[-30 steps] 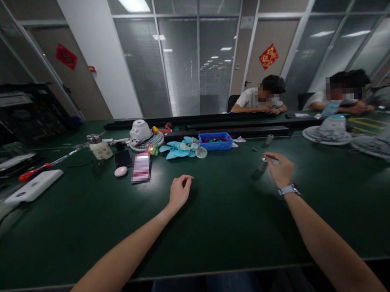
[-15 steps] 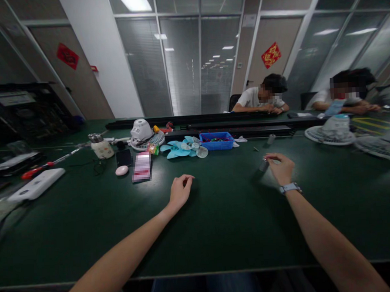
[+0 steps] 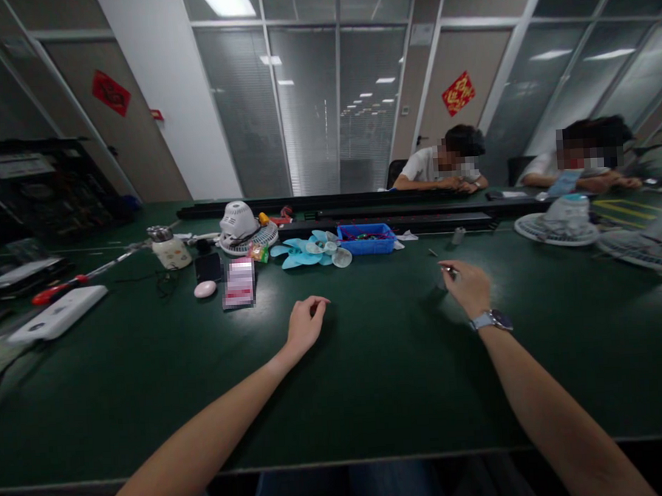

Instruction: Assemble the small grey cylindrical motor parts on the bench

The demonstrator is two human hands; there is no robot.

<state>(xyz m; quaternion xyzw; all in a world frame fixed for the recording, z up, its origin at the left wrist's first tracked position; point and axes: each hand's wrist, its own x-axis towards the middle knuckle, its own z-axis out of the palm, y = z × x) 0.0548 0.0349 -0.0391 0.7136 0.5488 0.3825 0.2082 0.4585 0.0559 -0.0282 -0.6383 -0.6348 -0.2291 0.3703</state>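
Note:
My right hand point(image 3: 468, 289), with a watch on its wrist, is closed at the fingertips on a small shiny metallic cylinder point(image 3: 442, 279), blurred and partly covered by the fingers. My left hand point(image 3: 307, 323) rests on the green table point(image 3: 372, 394) with its fingers curled together; whatever they hold, if anything, is hidden. A second small metallic cylinder point(image 3: 457, 235) stands behind my right hand. Light blue fan blades point(image 3: 303, 251) and a blue tray point(image 3: 367, 240) of small parts lie beyond my hands.
A pink packet point(image 3: 239, 282), a pale oval object point(image 3: 205, 289) and a white power strip point(image 3: 60, 314) lie at left. White fan parts point(image 3: 557, 225) stand at right. Long black bars point(image 3: 396, 224) cross the back. Two people sit across the table.
My right hand has shifted slightly left and turned at the wrist, so the watch face now shows, and the cylinder at its fingertips has moved left. My left hand has not moved.

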